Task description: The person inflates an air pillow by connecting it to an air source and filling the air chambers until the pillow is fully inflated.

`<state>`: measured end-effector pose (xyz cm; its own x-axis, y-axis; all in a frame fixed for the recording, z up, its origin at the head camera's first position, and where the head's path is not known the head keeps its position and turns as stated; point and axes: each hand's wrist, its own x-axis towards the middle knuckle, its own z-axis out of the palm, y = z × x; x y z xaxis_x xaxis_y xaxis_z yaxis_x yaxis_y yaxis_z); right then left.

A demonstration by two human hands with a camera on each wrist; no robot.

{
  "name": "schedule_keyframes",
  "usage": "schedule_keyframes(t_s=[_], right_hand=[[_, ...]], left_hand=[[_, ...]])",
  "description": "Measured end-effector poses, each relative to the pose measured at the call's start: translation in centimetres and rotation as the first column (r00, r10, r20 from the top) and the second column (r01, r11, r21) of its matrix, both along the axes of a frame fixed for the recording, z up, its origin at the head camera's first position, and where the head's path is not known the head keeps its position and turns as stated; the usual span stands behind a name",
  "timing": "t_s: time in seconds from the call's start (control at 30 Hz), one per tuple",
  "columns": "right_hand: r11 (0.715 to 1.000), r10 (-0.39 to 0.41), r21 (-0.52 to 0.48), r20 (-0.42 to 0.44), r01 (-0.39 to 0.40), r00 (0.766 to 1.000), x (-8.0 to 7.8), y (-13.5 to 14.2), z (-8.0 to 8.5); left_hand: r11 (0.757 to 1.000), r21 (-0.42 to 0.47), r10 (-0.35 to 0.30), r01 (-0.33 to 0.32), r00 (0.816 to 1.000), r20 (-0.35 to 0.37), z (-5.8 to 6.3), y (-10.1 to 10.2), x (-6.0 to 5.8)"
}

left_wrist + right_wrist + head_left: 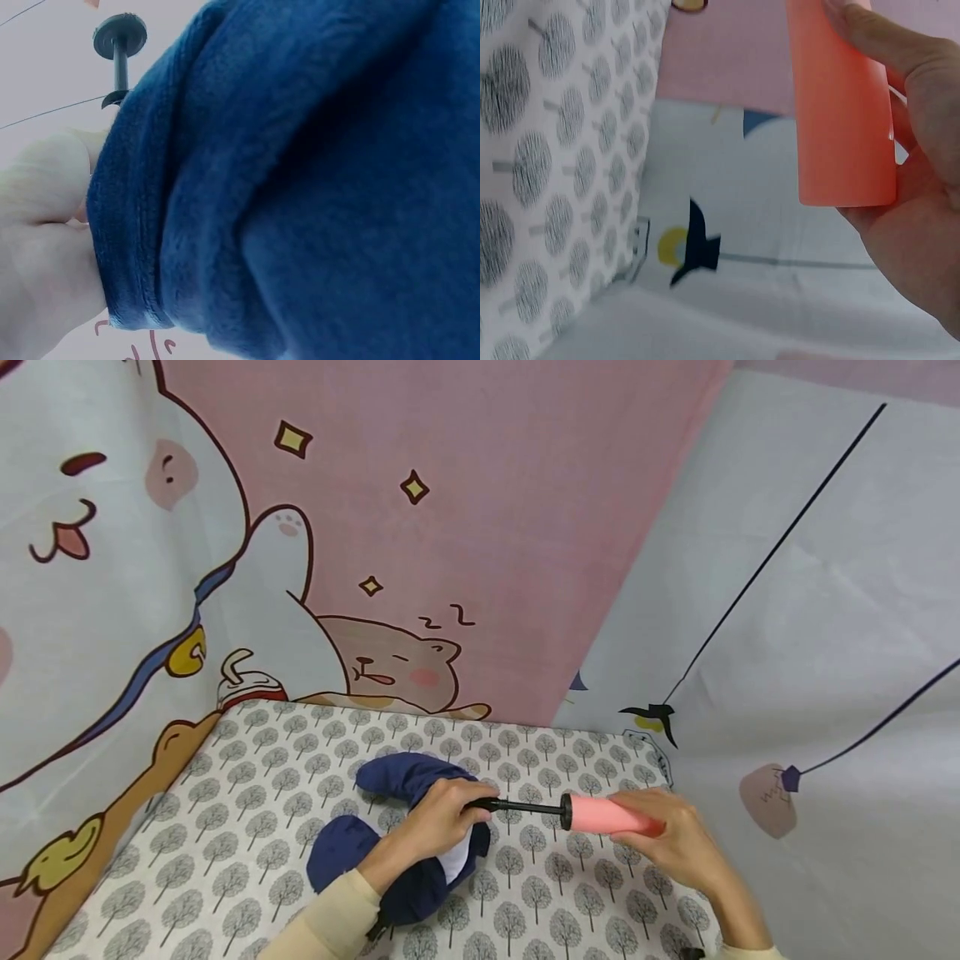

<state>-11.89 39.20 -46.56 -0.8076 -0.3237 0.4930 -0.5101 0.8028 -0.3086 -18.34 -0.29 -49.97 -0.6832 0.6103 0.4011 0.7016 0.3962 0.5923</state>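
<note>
My right hand [671,837] grips the coral barrel of a hand pump [592,815], fingers and thumb wrapped round it. From the barrel's black cap a thin black rod runs left to a black handle [487,803], which my left hand [438,818] holds. The rod is drawn out and the pump lies roughly level. Below and behind the left hand, a navy U-shaped neck pillow [408,777] with a whitish patch rests on the table. Its plush fabric [322,225] fills most of the left wrist view and hides the left fingers. The barrel's smooth end [847,176] shows in the right wrist view.
The table is covered with a white cloth [255,827] printed with grey trees. Cartoon-printed curtains [525,527] hang behind it and along its sides. A small dark object [692,953] lies at the bottom edge near the right forearm.
</note>
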Motion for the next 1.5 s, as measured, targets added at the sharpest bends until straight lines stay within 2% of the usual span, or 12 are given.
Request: schedule_keyframes(t_s=[0.17,0.27,0.4,0.53,0.73,0.9,1.13,1.33,1.5], right_hand=[[0.997,-0.071,-0.01,0.063,0.072,0.995,0.7,2.4,0.5],[0.996,-0.091,0.0,0.061,0.091,0.994,0.8,2.4,0.3],[0.999,-0.045,0.021,0.026,0.044,0.999,0.3,0.0,-0.5],[0.999,0.029,-0.014,-0.005,-0.029,1.0,-0.5,-3.2,-1.3],[0.997,0.041,-0.07,-0.049,-0.045,0.998,-1.1,-6.5,-2.3],[0.997,0.066,-0.045,-0.083,-0.07,0.994,-1.5,-7.5,-2.3],[0.998,0.06,-0.01,-0.025,-0.06,0.998,-1.1,-5.3,-1.8],[0.998,0.06,-0.022,-0.026,-0.06,0.998,-0.9,-2.1,-1.6],[0.998,-0.011,-0.056,0.026,0.012,1.0,-0.3,1.2,-1.4]], left_hand=[[1.0,0.014,0.017,-0.016,1.0,-0.014,-0.1,-0.1,-0.1],[1.0,0.016,0.018,-0.018,1.0,-0.012,-0.1,-0.1,-0.1],[1.0,0.017,0.007,-0.008,1.0,0.01,-0.2,0.1,0.0],[1.0,0.017,0.017,-0.017,1.0,0.016,-0.1,0.3,0.3],[0.999,0.01,0.045,-0.045,0.999,-0.027,0.0,0.5,0.5],[0.999,0.009,0.037,-0.037,0.999,-0.029,0.0,0.6,0.4],[1.0,0.012,0.013,-0.012,0.999,-0.032,-0.1,0.4,0.2],[1.0,0.003,0.027,-0.027,0.999,-0.02,0.0,0.0,0.2],[0.999,0.001,0.043,-0.043,0.999,0.004,0.1,-0.5,0.2]])
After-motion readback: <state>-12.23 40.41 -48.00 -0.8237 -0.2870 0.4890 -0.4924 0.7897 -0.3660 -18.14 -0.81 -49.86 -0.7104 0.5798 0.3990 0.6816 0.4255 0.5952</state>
